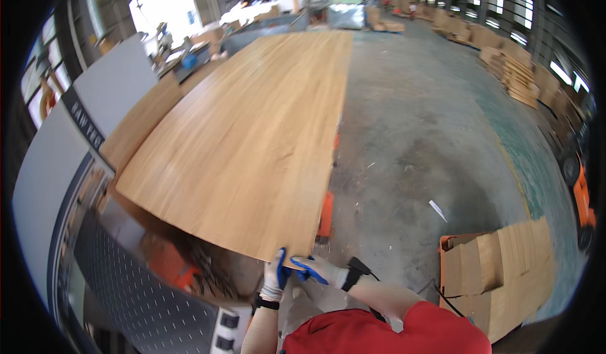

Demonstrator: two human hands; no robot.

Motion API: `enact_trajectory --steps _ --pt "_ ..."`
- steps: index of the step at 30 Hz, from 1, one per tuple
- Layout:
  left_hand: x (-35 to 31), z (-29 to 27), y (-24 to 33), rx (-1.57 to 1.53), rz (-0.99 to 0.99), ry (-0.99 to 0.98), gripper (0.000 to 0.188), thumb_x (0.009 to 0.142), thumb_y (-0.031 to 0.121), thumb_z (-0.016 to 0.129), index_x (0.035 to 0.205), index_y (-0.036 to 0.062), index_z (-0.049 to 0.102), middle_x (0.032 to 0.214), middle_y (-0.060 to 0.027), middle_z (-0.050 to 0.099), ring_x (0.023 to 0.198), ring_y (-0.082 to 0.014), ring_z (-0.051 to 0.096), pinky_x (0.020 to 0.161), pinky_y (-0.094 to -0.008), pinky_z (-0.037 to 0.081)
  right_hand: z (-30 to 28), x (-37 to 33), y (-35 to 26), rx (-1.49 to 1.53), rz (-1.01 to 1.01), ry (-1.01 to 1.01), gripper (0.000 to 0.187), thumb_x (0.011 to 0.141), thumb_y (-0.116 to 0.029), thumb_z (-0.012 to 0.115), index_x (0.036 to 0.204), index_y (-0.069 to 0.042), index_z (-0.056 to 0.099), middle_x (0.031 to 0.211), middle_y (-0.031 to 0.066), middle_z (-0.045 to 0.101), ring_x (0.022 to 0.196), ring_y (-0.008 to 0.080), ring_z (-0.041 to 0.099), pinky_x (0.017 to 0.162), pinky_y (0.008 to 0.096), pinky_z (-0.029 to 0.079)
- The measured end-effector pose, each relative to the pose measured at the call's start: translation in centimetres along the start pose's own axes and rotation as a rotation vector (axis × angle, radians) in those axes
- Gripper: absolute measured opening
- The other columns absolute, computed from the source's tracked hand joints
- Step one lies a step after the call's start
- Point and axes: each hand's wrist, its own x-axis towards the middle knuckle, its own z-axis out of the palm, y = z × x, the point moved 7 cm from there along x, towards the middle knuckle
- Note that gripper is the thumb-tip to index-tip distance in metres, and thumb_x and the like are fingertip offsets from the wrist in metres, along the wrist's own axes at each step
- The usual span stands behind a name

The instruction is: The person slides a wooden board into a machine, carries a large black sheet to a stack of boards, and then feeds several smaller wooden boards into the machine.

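A large, light-brown wood-grain panel (246, 133) stretches away in front of me. At its near edge, close to the right corner, my left hand (275, 278) grips the rim with the thumb up at the edge. Just to its right, my right hand (319, 270) is closed on the same corner, partly hiding it. Both hands wear white gloves with blue palms and fingers, and dark bands circle the wrists. Fingers under the panel are hidden.
A dark perforated machine table (145, 291) stands at the lower left, beside a pale machine housing (53, 183). Orange parts (326, 215) show under the panel's right side. Stacked cardboard (499, 272) lies at the lower right. An orange vehicle (582, 193) is at the far right edge.
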Motion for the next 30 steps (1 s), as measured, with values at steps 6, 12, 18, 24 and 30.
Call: enact_trajectory --steps 6,12,18,24,30 --pt "-14.8 2.9 -9.4 0.214 -0.185 0.066 0.04 0.097 0.018 0.061 0.132 0.0011 0.054 0.124 -0.0075 0.062 0.112 -0.0186 0.061 0.096 -0.033 0.05 -12.9 -11.4 -0.4 0.136 0.036 -0.299 0.035 0.103 -0.023 0.047 0.129 -0.001 0.055 0.127 0.0158 0.06 0.115 0.0274 0.06 0.098 0.0401 0.049" --pt "-34.6 2.3 -8.3 0.013 -0.043 0.316 0.047 0.092 0.018 0.071 0.133 0.0007 0.056 0.125 -0.0054 0.064 0.112 -0.0118 0.058 0.096 -0.0275 0.047 -30.2 -8.5 -13.0 0.144 -0.277 -0.306 0.039 0.105 -0.04 0.042 0.121 -0.01 0.058 0.121 0.0035 0.063 0.11 0.0193 0.057 0.096 0.0377 0.043" --pt "-56.3 -3.5 -6.3 0.011 0.182 0.432 0.042 0.093 0.025 0.07 0.122 -0.0047 0.064 0.109 -0.0069 0.072 0.096 -0.009 0.062 0.084 -0.0259 0.05 -26.0 -11.1 -17.6 -0.099 -0.327 0.55 0.06 0.096 -0.043 0.057 0.129 0.007 0.053 0.126 0.0237 0.061 0.104 0.032 0.062 0.09 0.045 0.051" --pt "-77.1 -10.1 -7.2 0.092 0.29 0.576 0.036 0.091 0.032 0.071 0.097 -0.004 0.071 0.081 -0.0058 0.071 0.073 -0.0092 0.06 0.066 -0.0289 0.048 -5.6 -20.7 -3.4 -0.554 -0.316 0.391 0.061 0.097 -0.043 0.056 0.13 0.008 0.053 0.127 0.0239 0.06 0.106 0.0322 0.061 0.092 0.0446 0.049" --pt "-95.4 -15.7 -5.7 0.325 0.277 0.605 0.039 0.09 0.035 0.072 0.086 -0.0034 0.069 0.071 -0.0088 0.068 0.063 -0.0131 0.058 0.06 -0.0306 0.045 9.5 -29.8 11.9 -0.891 -0.295 0.275 0.061 0.097 -0.044 0.055 0.13 0.008 0.053 0.129 0.0241 0.059 0.108 0.0323 0.06 0.094 0.0442 0.048"
